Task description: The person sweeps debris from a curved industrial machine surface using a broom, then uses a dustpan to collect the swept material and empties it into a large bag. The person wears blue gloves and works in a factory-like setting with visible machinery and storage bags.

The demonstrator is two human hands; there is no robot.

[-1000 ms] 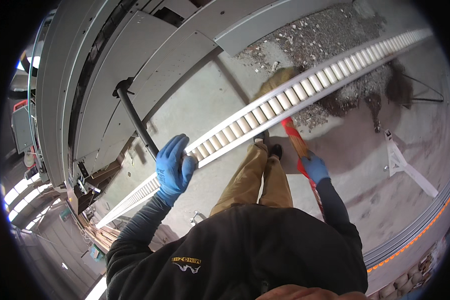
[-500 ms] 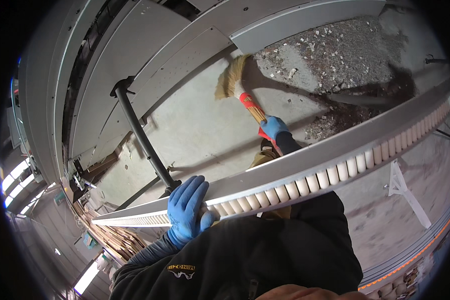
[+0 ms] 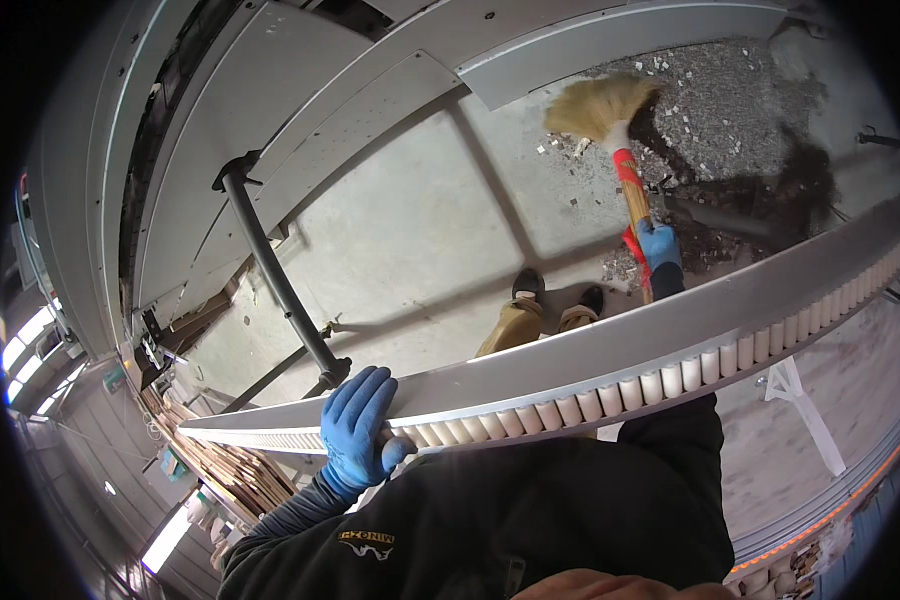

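My right hand [image 3: 659, 245], in a blue glove, reaches beyond the roller rail and is closed around the handle of a broom [image 3: 635, 190]. The broom has a red band, and its fanned straw bristles touch the floor at the left edge of a pile of grey shavings and pale chips [image 3: 715, 120]. My left hand [image 3: 355, 425], also blue-gloved, lies on the roller rail [image 3: 570, 365], fingers stretched over its grey face and thumb by the white rollers. My right forearm is partly hidden by the rail.
Grey machine panels [image 3: 240, 90] line the far left. A dark support post [image 3: 280, 275] runs from them towards the rail. My shoes [image 3: 528, 284] stand on the concrete floor beyond the rail. Wooden strips [image 3: 245, 455] are stacked at the lower left; a white bracket [image 3: 805, 415] sits at the right.
My right hand and the broom have moved right, bringing the bristles from bare floor to the edge of the debris pile. My left hand remains on the rail. Both shoes now show.
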